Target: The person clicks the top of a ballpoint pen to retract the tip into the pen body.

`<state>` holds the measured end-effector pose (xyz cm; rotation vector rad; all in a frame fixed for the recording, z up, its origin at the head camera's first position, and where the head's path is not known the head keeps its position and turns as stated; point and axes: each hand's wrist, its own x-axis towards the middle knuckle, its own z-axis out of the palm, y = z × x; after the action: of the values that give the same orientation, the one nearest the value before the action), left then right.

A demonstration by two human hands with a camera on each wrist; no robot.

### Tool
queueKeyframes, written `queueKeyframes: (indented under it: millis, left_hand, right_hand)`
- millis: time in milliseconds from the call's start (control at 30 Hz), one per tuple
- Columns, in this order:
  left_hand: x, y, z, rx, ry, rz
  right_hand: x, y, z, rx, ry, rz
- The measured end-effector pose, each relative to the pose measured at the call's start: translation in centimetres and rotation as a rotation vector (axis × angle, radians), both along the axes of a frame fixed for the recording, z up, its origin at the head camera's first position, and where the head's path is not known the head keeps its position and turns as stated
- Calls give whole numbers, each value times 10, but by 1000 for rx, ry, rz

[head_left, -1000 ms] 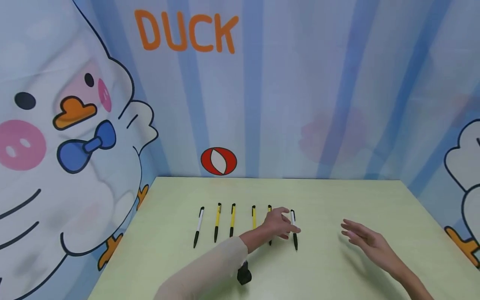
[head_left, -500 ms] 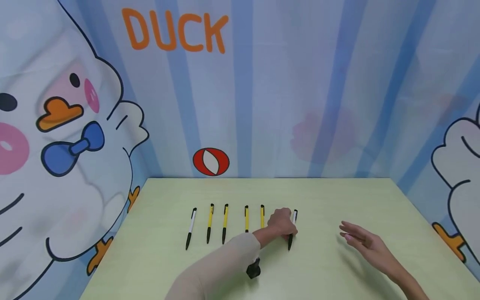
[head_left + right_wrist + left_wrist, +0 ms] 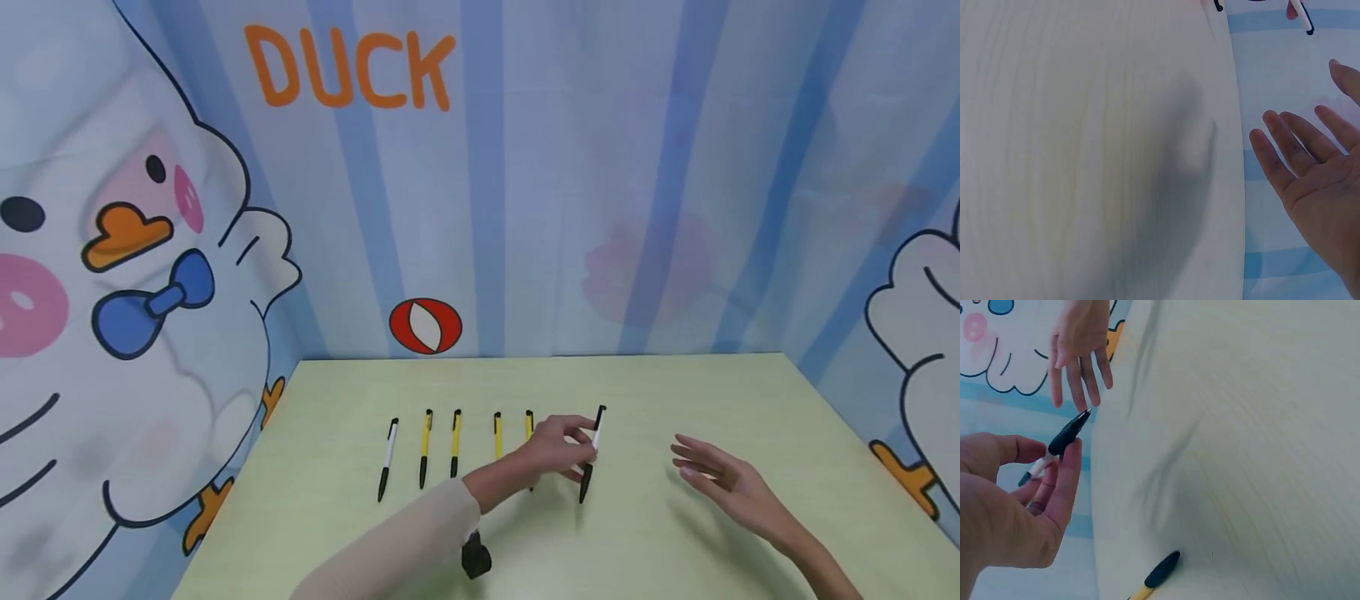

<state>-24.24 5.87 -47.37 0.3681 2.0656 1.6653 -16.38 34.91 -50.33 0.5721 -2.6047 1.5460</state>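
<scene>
My left hand (image 3: 558, 444) pinches a white pen (image 3: 597, 435) with a black grip and holds it raised off the table. In the left wrist view the thumb and fingers close around the pen (image 3: 1058, 439), its tip pointing up and right. To the right, my right hand (image 3: 738, 487) hovers above the table with its fingers extended and nothing in them; the right wrist view shows its open palm (image 3: 1329, 184). Left of the held pen lie a white pen (image 3: 388, 460) and several yellow pens (image 3: 425, 447) in a row, some partly covered by my left arm.
The pale yellow-green table (image 3: 637, 533) ends at a blue striped backdrop (image 3: 555, 208) with duck pictures. A black device (image 3: 476, 557) is attached under my left wrist. Nearest the left hand lies a yellow pen (image 3: 529, 423).
My left hand has taken hold of the rightmost white pen and lifted it from the table. The right hand stays nearly where it was, and the head view has shifted slightly.
</scene>
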Motion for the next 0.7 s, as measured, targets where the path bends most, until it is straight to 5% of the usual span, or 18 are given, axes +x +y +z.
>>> queueKeyframes:
  millis: [433, 700]
  left_hand:
    - [18, -75, 4, 69, -53, 61]
    - [29, -101, 4, 125, -32, 99]
  right_hand:
    - [-3, -21, 0, -41, -22, 55]
    - [-12, -36, 5, -54, 7, 122]
